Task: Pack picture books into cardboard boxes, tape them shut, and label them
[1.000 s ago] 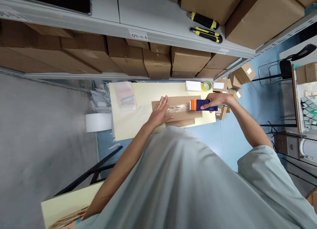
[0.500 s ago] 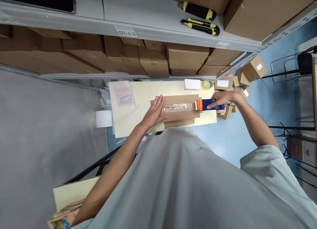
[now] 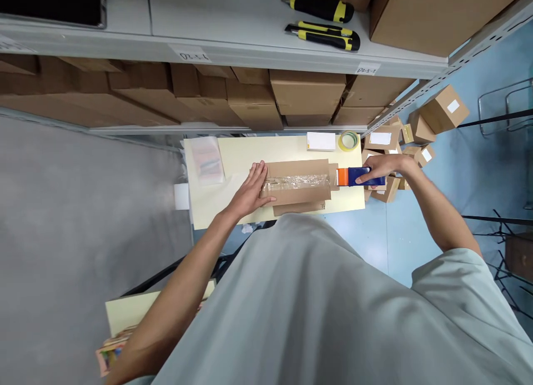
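Observation:
A flat cardboard box [image 3: 297, 194] lies on the pale yellow table, with a strip of clear packing tape [image 3: 296, 182] running along its top. My left hand [image 3: 252, 192] rests on the box's left end, fingers spread and lying flat. At the opposite end, my right hand [image 3: 376, 170] is wrapped round a blue and orange tape dispenser [image 3: 361, 176]. The dispenser's orange head sits just past the box's right edge, over a cardboard flap [image 3: 333, 176]. Another cardboard piece [image 3: 298, 207] shows under the box's near side.
Behind the table [image 3: 258, 145] stands a shelf of cardboard boxes [image 3: 308, 94], with two utility knives [image 3: 325, 35] on its upper board. A tape roll [image 3: 348, 141] and a white box [image 3: 320, 141] lie at the table's back. Small cartons [image 3: 381, 138] are piled to the right.
My right hand has moved the tape dispenser rightward, off the box's right end. The tape strip now reaches that edge. My left hand stays flat on the box; the whole view has shifted slightly.

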The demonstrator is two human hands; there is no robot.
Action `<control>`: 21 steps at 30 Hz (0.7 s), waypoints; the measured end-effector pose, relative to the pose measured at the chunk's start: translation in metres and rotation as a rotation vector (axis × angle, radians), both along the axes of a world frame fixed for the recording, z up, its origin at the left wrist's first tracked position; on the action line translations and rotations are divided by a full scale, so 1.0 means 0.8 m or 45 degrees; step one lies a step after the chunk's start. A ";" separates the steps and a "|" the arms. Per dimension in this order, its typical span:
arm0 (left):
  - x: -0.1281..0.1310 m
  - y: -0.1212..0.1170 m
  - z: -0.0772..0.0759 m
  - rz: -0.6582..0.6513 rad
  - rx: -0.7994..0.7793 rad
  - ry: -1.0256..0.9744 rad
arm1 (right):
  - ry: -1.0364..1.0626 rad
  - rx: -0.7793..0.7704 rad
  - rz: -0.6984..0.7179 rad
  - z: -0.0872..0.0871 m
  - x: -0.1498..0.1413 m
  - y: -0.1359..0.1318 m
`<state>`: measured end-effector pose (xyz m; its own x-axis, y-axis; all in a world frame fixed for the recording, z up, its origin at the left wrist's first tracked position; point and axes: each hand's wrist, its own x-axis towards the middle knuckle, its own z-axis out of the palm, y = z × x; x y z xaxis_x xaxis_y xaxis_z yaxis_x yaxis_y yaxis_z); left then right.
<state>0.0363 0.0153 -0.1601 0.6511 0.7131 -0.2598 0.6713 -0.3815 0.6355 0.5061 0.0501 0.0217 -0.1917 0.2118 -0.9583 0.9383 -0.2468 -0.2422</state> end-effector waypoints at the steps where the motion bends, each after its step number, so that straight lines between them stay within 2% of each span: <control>1: 0.001 0.000 0.002 0.002 -0.006 0.011 | 0.004 -0.009 -0.001 -0.012 0.001 0.001; 5: 0.004 0.000 0.010 0.009 -0.026 0.066 | -0.028 0.016 0.032 -0.060 0.000 0.007; 7: 0.005 0.000 0.013 0.014 -0.038 0.095 | -0.057 0.031 0.062 -0.075 -0.004 0.010; 11: 0.008 0.000 0.014 0.023 -0.046 0.122 | -0.096 0.078 0.150 -0.082 -0.021 0.008; 14: 0.009 0.001 0.014 0.024 -0.035 0.133 | -0.255 0.358 0.291 -0.088 -0.039 -0.004; 17: 0.010 0.001 0.015 0.022 -0.026 0.140 | -0.497 0.606 0.312 -0.099 -0.051 -0.021; 21: 0.013 0.001 0.016 0.027 -0.028 0.144 | -0.543 0.612 0.261 -0.103 -0.053 -0.041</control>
